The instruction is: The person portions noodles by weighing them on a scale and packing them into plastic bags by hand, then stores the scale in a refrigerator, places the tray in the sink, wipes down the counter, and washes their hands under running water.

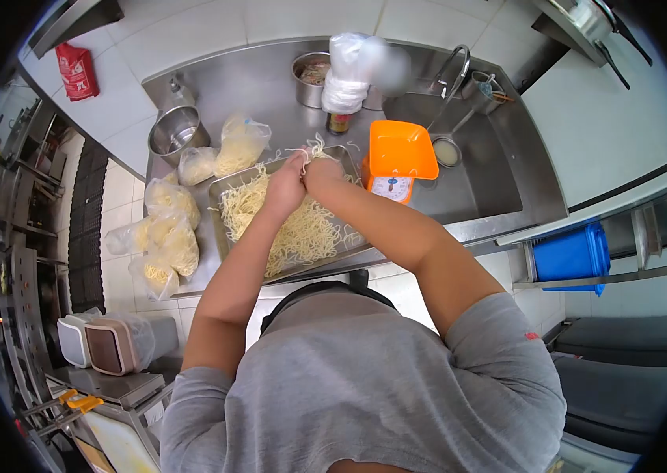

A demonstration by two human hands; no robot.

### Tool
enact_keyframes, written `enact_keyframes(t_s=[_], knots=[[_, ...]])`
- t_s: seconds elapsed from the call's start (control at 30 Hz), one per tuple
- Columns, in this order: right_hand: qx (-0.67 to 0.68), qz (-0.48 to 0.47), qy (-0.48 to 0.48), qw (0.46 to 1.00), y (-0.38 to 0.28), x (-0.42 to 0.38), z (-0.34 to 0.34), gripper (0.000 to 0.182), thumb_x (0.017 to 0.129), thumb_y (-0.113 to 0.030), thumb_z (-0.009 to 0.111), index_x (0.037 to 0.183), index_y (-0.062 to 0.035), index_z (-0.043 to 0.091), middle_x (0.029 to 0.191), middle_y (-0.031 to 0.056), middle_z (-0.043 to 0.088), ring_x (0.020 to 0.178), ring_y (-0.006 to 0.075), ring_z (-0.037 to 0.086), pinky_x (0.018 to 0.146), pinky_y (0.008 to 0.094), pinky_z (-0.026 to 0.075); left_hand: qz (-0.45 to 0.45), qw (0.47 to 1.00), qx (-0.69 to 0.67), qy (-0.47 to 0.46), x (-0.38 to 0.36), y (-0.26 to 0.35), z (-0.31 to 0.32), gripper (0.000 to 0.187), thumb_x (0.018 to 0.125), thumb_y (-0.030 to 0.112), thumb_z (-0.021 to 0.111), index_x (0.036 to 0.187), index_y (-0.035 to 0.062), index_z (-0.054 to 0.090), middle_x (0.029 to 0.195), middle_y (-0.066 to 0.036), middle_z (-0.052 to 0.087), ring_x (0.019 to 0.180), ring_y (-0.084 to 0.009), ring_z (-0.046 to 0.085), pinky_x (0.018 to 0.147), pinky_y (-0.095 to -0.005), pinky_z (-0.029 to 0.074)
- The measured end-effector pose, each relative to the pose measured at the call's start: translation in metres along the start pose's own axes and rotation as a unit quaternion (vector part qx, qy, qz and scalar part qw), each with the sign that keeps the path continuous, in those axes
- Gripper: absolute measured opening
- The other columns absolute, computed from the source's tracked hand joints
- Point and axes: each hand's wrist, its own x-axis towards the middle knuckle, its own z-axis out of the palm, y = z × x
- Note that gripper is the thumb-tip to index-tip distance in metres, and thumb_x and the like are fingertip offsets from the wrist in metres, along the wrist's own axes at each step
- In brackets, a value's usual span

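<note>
On steel counter [270, 87] beside sink [467, 173], white tiled walls, left hand [285, 188] and right hand [322, 173] grasping noodles [306, 229] over tray [227, 186]

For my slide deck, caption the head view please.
Both hands pulling noodles from a metal tray beside an orange scale.

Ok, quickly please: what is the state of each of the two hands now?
Left hand: closed on a clump of pale yellow noodles, above the rectangular metal tray.
Right hand: closed on the same clump.
</note>
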Motion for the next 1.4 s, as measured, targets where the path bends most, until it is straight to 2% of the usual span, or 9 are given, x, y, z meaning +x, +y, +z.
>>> enact_keyframes(t_s=[0.07, 0.2, 0.27, 0.33, 0.57, 0.77, 1.0, 1.2, 1.4], knots=[[-0.114, -0.238, -0.039, 0.964, 0.012, 0.005, -0.019, 0.027, 0.075, -0.02, 0.064, 0.098, -0.0064, 0.068, 0.102, 0.014, 0.066, 0.094, 0.0286, 0.063, 0.075, 0.0405, 0.051, 0.022, 0.999, 0.021, -0.011, 0.007, 0.008, 0.001, 0.049, 0.071, 0.001, 0.061, 0.12, 0.0011, 0.053, 0.129, -0.018, 0.05, 0.116, -0.0332, 0.05, 0.096, -0.0368, 0.042], [0.171, -0.187, -0.274, 0.928, 0.022, 0.004, -0.061, 0.029, 0.073, -0.021, 0.066, 0.096, -0.0043, 0.068, 0.101, 0.0138, 0.066, 0.089, 0.0277, 0.063, 0.077, 0.0384, 0.049, -0.024, 0.999, 0.038, -0.022, 0.007, 0.023, -0.009, 0.053, 0.07, -0.001, 0.063, 0.122, -0.0004, 0.051, 0.128, -0.019, 0.05, 0.119, -0.0329, 0.049, 0.098, -0.0358, 0.041], [-0.067, -0.257, -0.167, 0.949, 0.021, -0.004, -0.062, 0.027, 0.075, -0.021, 0.065, 0.093, -0.0021, 0.069, 0.096, 0.0145, 0.067, 0.087, 0.0295, 0.064, 0.077, 0.0389, 0.049, -0.057, 0.997, 0.026, -0.052, 0.009, 0.035, -0.007, 0.055, 0.073, -0.001, 0.062, 0.126, -0.0018, 0.047, 0.127, -0.018, 0.052, 0.119, -0.0296, 0.05, 0.097, -0.0347, 0.042], [0.125, -0.091, -0.09, 0.984, 0.024, -0.03, -0.071, 0.025, 0.076, -0.021, 0.062, 0.092, -0.0023, 0.069, 0.093, 0.0151, 0.067, 0.087, 0.0309, 0.064, 0.076, 0.0388, 0.05, -0.135, 0.99, -0.032, -0.037, 0.007, 0.041, 0.005, 0.051, 0.077, 0.002, 0.062, 0.125, -0.0007, 0.049, 0.126, -0.017, 0.054, 0.117, -0.0241, 0.052, 0.095, -0.0325, 0.041], [0.136, -0.262, -0.116, 0.948, 0.076, -0.034, -0.108, 0.021, 0.075, -0.013, 0.059, 0.089, -0.0028, 0.07, 0.091, 0.0143, 0.067, 0.094, 0.0288, 0.062, 0.079, 0.0426, 0.048, -0.23, 0.971, -0.047, 0.048, 0.028, 0.1, 0.03, 0.053, 0.083, 0.002, 0.059, 0.132, -0.0038, 0.041, 0.13, -0.016, 0.05, 0.121, -0.0206, 0.047, 0.093, -0.0315, 0.042], [0.047, -0.361, 0.2, 0.91, 0.083, -0.058, -0.107, 0.022, 0.071, -0.011, 0.058, 0.085, 0.0031, 0.068, 0.099, 0.0182, 0.063, 0.092, 0.0317, 0.058, 0.076, 0.0434, 0.047, -0.226, 0.963, -0.124, 0.082, 0.022, 0.101, 0.043, 0.048, 0.084, 0.009, 0.06, 0.128, -0.0027, 0.046, 0.125, -0.015, 0.054, 0.115, -0.0196, 0.051, 0.09, -0.0312, 0.044], [0.337, -0.426, -0.134, 0.829, 0.092, -0.02, -0.115, 0.019, 0.067, 0.001, 0.055, 0.083, -0.0016, 0.064, 0.094, 0.0172, 0.063, 0.089, 0.0303, 0.059, 0.076, 0.0359, 0.048, -0.28, 0.953, -0.04, 0.108, 0.018, 0.117, 0.044, 0.032, 0.078, 0.005, 0.061, 0.109, 0.0001, 0.055, 0.085, -0.005, 0.063, 0.076, -0.0095, 0.059, 0.062, -0.0252, 0.047], [0.597, -0.303, -0.425, 0.61, 0.087, -0.021, -0.115, 0.057, 0.072, 0.001, 0.054, 0.127, -0.0072, 0.048, 0.121, 0.0138, 0.054, 0.108, 0.0226, 0.054, 0.089, 0.0326, 0.044, -0.382, 0.903, -0.135, 0.139, -0.002, 0.11, 0.042, 0.059, 0.073, -0.003, 0.048, 0.132, 0.0035, 0.046, 0.069, -0.003, 0.056, 0.051, -0.0071, 0.049, 0.045, -0.0233, 0.038], [0.231, -0.434, -0.012, 0.871, 0.085, -0.017, -0.06, 0.07, 0.075, -0.001, 0.057, 0.14, -0.0123, 0.031, 0.118, 0.0175, 0.054, 0.11, 0.0316, 0.053, 0.09, 0.0364, 0.044, -0.353, 0.924, -0.102, 0.105, -0.027, 0.076, 0.048, 0.066, 0.067, -0.009, 0.048, 0.132, 0.0048, 0.047, 0.079, -0.007, 0.062, 0.052, -0.008, 0.05, 0.048, -0.0242, 0.041]])
